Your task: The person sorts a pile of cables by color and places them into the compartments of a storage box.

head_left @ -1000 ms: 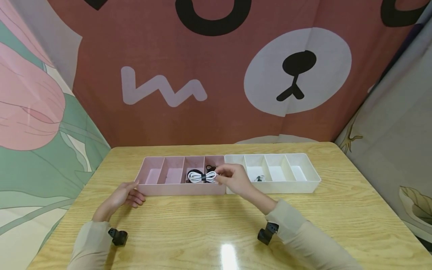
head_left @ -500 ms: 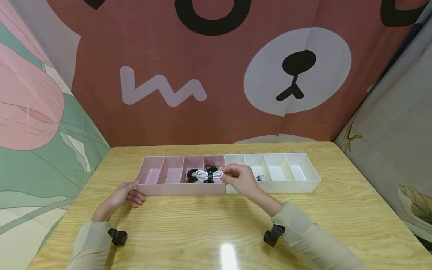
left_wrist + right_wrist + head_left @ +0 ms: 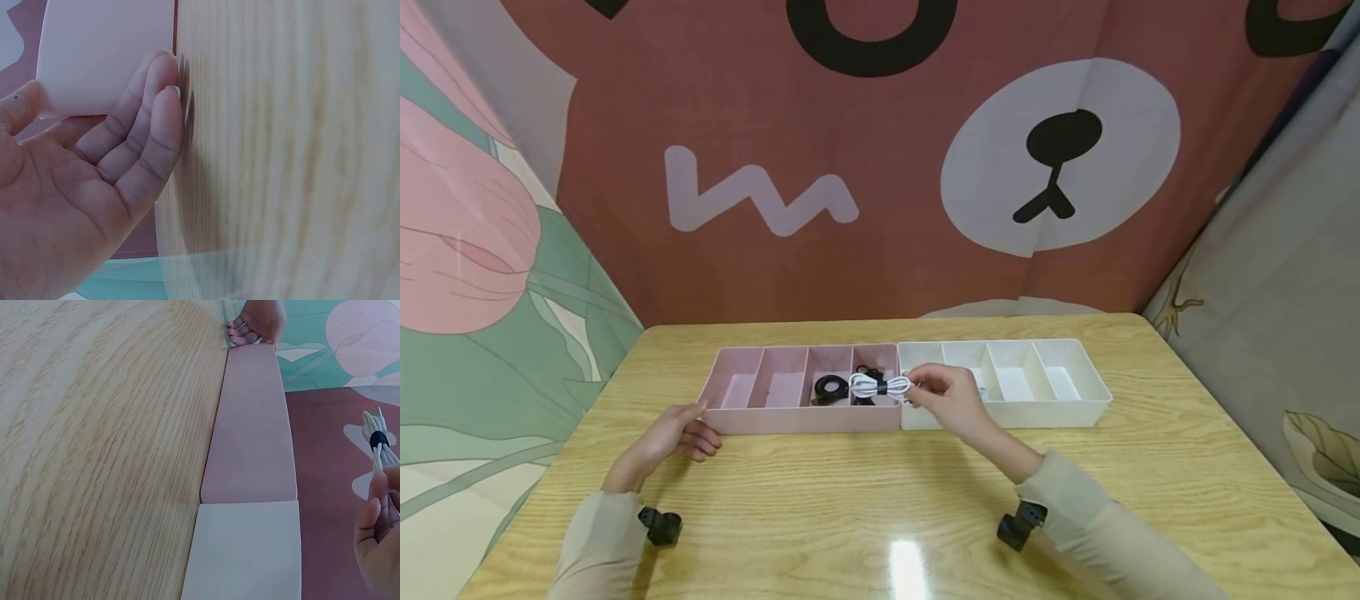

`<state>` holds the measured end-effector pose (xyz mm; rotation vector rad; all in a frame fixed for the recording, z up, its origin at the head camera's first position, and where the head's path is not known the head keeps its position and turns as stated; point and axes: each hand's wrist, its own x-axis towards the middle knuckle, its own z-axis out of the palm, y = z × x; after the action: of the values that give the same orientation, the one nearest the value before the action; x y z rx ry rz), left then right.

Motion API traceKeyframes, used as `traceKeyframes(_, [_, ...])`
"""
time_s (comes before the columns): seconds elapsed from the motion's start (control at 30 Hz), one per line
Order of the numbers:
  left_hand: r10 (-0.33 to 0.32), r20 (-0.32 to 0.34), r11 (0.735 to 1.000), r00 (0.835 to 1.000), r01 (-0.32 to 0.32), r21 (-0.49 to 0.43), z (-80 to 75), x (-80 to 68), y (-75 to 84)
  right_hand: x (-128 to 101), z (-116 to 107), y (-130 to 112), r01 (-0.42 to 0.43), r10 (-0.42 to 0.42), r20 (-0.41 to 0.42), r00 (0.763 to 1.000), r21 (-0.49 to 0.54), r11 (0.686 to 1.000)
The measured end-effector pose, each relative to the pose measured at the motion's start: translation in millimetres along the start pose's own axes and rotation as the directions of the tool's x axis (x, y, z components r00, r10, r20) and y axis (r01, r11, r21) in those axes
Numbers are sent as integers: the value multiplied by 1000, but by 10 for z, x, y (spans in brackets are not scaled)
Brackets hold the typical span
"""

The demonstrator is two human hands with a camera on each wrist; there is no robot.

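Observation:
A white cable (image 3: pixel 863 386), bundled in loops with a black strap round its middle, is held above the rightmost compartment of the pink box (image 3: pixel 805 422). My right hand (image 3: pixel 953 403) pinches its right end between thumb and fingers. In the right wrist view, the cable (image 3: pixel 379 440) sticks up from the fingertips, higher than the box rims. My left hand (image 3: pixel 662 439) rests against the pink box's left end. There, the left wrist view shows the thumb (image 3: pixel 22 106) touching the corner, with the other fingers relaxed beside the box.
A coiled black cable (image 3: pixel 830 388) lies in the pink box's third compartment. Another black cable (image 3: pixel 868 372) lies in the fourth, partly covered. Adjoining on the right is a white four-compartment box (image 3: pixel 1022 415); something small (image 3: pixel 982 392) shows in it behind the hand.
My right hand has carried the white cable rightward, from over the third pink compartment to over the fourth, uncovering the coiled black cable. My left hand has stayed in place.

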<state>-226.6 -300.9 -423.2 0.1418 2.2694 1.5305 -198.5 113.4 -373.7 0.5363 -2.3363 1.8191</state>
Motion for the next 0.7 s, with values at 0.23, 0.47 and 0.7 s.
traceKeyframes(0.23, [-2,-7,1000,1000,2,15,-4,-9,-6,-15,-65,115,13,-13,-29,999,-17,1000])
traceKeyframes(0.47, [-9,-6,1000,1000,9,17,4,-11,4,-58,-188,113,-13,10,-55,998,-43,999])
traceKeyframes(0.7, [1,2,1000,1000,-1,0,-3,-13,0,-120,-275,-133,-8,3,-64,998,-76,997])
